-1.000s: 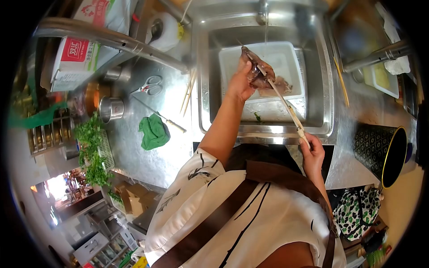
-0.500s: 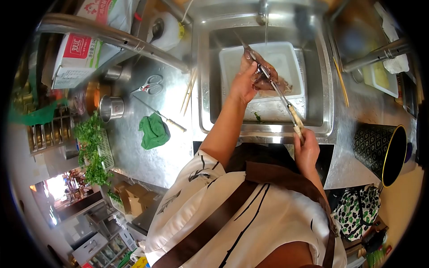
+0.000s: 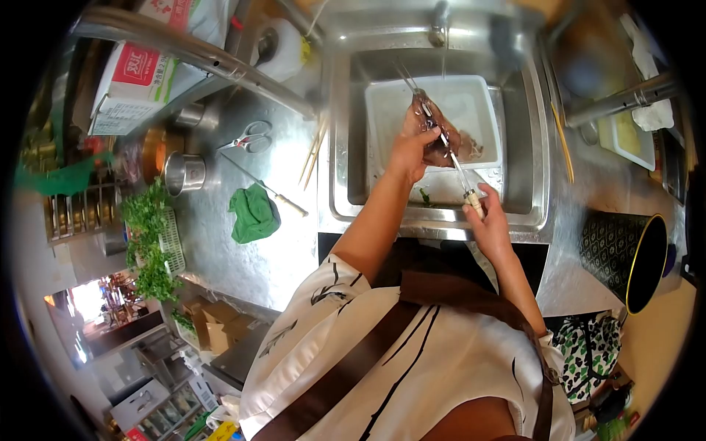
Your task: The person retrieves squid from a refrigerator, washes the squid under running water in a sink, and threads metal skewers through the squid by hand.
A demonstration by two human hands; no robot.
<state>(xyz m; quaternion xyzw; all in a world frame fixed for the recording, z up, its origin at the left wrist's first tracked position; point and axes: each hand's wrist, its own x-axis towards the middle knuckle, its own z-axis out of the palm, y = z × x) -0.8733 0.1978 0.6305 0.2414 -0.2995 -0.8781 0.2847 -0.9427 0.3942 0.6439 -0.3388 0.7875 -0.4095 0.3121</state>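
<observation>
Over the sink [image 3: 522, 147], my left hand [image 3: 414, 153] is wrapped round a dark, wet piece of meat [image 3: 439, 132]. Metal skewers [image 3: 461, 173] with pale handles run through the meat, and their tips stick out beyond its upper end. The fingers of my right hand [image 3: 487, 217] are closed round the skewer handles near the sink's front edge. Below the meat stands a white tray [image 3: 382, 95] holding water and more pale meat. A thin stream of water falls from the faucet [image 3: 440, 33].
Left of the sink lie scissors [image 3: 250, 138], a green cloth [image 3: 253, 213], another skewer [image 3: 254, 178] and wooden sticks [image 3: 314, 151]. A metal cup [image 3: 184, 174] and leafy greens [image 3: 151, 242] stand farther left. On the right are a black bin [image 3: 621, 253] and sticks [image 3: 563, 147].
My right hand has moved up toward the sink, and the skewers reach farther out past the meat's upper end. My left hand still holds the meat.
</observation>
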